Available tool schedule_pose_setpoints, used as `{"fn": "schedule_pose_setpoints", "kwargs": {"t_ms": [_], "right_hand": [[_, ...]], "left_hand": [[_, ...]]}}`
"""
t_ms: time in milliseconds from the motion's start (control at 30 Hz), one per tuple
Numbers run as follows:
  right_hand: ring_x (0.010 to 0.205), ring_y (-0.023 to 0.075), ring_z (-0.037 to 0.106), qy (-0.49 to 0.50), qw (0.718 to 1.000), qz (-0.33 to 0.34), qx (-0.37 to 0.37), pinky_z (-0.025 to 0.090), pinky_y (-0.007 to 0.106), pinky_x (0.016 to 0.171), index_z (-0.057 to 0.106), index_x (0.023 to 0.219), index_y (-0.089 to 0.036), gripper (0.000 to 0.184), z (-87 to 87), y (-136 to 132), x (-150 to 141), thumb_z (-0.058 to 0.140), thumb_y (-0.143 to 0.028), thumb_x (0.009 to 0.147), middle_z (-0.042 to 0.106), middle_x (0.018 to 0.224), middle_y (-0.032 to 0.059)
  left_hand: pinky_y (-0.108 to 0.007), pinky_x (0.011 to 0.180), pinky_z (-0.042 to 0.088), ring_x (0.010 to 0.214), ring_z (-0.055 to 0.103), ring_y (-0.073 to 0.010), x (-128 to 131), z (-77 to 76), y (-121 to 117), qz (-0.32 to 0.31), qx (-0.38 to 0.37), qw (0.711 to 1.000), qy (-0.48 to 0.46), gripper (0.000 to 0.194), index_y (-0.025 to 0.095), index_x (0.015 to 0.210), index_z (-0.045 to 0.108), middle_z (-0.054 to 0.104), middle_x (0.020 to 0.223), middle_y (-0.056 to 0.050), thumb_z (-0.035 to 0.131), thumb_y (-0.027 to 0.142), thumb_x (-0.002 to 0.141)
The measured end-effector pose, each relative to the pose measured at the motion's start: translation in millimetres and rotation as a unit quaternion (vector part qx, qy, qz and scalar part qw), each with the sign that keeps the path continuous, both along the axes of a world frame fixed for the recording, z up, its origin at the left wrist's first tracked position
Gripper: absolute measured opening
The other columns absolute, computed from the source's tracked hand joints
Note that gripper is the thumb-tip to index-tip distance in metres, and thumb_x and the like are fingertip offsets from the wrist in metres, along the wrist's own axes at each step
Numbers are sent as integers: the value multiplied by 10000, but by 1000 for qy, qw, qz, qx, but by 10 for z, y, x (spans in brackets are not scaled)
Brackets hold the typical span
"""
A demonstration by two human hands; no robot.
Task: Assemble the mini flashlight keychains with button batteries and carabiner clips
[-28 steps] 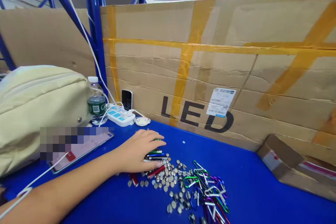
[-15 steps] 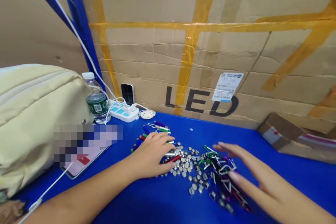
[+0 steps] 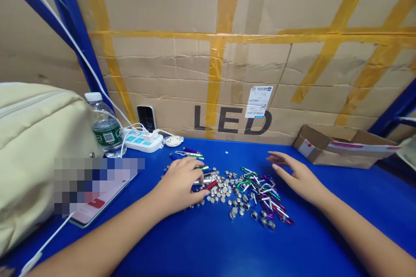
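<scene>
My left hand (image 3: 180, 181) lies curved over a heap of small metal tube torches (image 3: 201, 173) in green, blue, red and silver, and its fingers touch them. Whether it grips one, I cannot tell. Just right of it spreads a pile of silver button cells (image 3: 221, 190). Beyond those lies a tangle of coloured carabiners (image 3: 261, 192). My right hand (image 3: 300, 177) is over the blue table, just right of the carabiners, with fingers apart and nothing in them.
A beige padded bag (image 3: 32, 151), a water bottle (image 3: 105, 132) and a white power strip (image 3: 143, 142) stand at the left. A partly blurred phone (image 3: 97, 207) lies near my left forearm. Behind rises a taped cardboard wall (image 3: 227, 73); a low cardboard box (image 3: 338, 149) sits at the right.
My right hand has drawn back from above the carabiners to their right side. My left hand stays on the torches. The view has tilted upward.
</scene>
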State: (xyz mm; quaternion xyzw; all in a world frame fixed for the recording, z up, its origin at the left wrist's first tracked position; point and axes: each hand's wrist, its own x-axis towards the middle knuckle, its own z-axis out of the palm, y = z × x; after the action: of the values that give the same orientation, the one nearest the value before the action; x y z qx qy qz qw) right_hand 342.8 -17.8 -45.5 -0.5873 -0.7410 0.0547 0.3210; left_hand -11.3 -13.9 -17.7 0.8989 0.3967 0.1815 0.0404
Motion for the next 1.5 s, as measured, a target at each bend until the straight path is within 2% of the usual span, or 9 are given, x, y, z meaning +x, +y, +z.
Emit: {"fn": "schedule_pose_setpoints", "kwargs": {"t_ms": [167,300,500,667,867,1000,1167,1333,1500], "right_hand": [[1053,230,604,42,999,21,-9,481,402,938,486,1235,-221,441,79,-18,108,442,-478,880,640,1142,95],[1036,240,611,57,998,-4,-23,500,395,902,504,1204,-220,436,123,-18,183,447,-491,867,648,1113,95],[1005,251,626,22,1000,-9,-16,521,404,855,558,1159,-199,396,102,-16,67,438,-447,874,661,1105,108],[1018,244,609,-69,996,50,6,477,423,912,637,1012,-197,309,265,-32,-255,438,-398,888,667,1069,94],[991,207,607,-59,992,110,-28,481,371,867,631,1040,-214,270,664,-62,-1040,446,-356,903,663,1078,67],[895,204,596,-100,982,160,17,467,364,806,648,943,-191,203,586,-125,-1386,469,-276,898,666,924,65],[791,143,604,20,985,169,-1,473,270,688,627,1000,-198,167,388,-251,-1479,517,-198,874,661,901,36],[810,123,607,84,970,225,35,478,244,740,626,974,-209,175,416,-327,-1508,638,-186,801,662,898,12],[846,122,607,88,961,256,64,473,232,760,629,976,-204,190,471,-395,-1515,653,-176,790,666,912,14]], "left_hand": [[-521,1028,297,1251,407,-300,-2,54,-25,34,-37,998,23,219,235,761,665,540,1290,-26,608,446,770],[-525,1033,285,1254,403,-302,17,59,-34,39,-48,998,32,193,251,766,678,541,1293,-15,625,436,756],[-512,1002,304,1244,404,-308,52,5,-44,22,-36,999,24,147,235,748,682,569,1262,-23,633,374,757],[-452,930,354,1155,469,-273,52,21,-50,23,-12,1000,-3,137,228,803,670,617,1157,-29,584,334,796],[-337,809,419,905,576,-205,22,58,-16,31,-38,993,-104,176,199,864,653,659,920,-34,550,339,836],[-249,656,438,715,590,-152,28,44,-9,39,-100,979,-174,154,194,856,644,652,783,-7,567,322,819],[-230,670,456,735,608,-145,61,31,-50,9,-111,980,-163,128,209,900,647,663,801,7,599,259,792],[-250,817,450,948,616,-165,88,-2,-139,-89,-92,982,-136,201,218,1039,606,673,1035,-18,506,216,864],[-267,795,452,911,617,-181,91,-7,-175,-84,-76,988,-105,162,204,980,622,683,964,-27,510,210,863]]}}
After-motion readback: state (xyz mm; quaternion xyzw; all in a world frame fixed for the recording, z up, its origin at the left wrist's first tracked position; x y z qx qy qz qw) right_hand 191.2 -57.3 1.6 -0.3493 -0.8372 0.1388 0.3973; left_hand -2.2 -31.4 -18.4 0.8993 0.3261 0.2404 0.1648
